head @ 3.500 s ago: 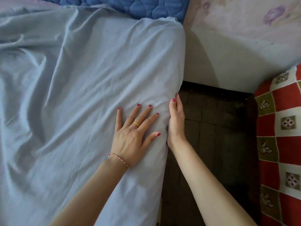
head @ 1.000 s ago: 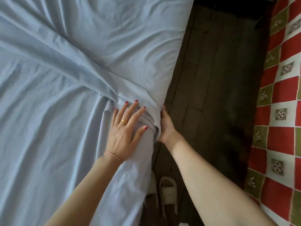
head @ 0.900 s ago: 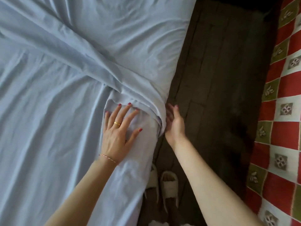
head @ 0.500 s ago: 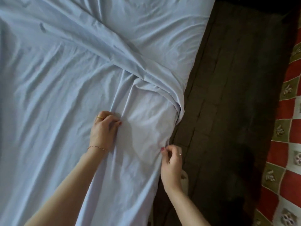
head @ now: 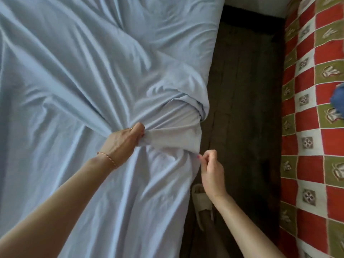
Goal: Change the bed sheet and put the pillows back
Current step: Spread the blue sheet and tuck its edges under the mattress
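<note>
A pale blue bed sheet [head: 74, 81] covers the mattress and fills the left of the view, heavily creased. My left hand [head: 123, 142] grips a bunched fold of it on top of the bed, and creases fan out from that fist. My right hand [head: 211, 168] pinches the sheet's edge at the mattress's right side, fingers curled. Between the two hands the cloth is pulled taut. Beyond them a thick fold wraps over the bed's edge. No pillow is in view.
A narrow strip of dark floor [head: 245, 108] runs along the bed's right side. A red, green and white checked cover [head: 312, 127] lies at the far right, with something blue [head: 337, 98] on it. A beige slipper [head: 202, 203] sits below my right hand.
My left hand went from lying flat on the sheet to gripping a bunch of it. My right hand left the mattress side and pinched the sheet's edge. The view shifted back along the bed.
</note>
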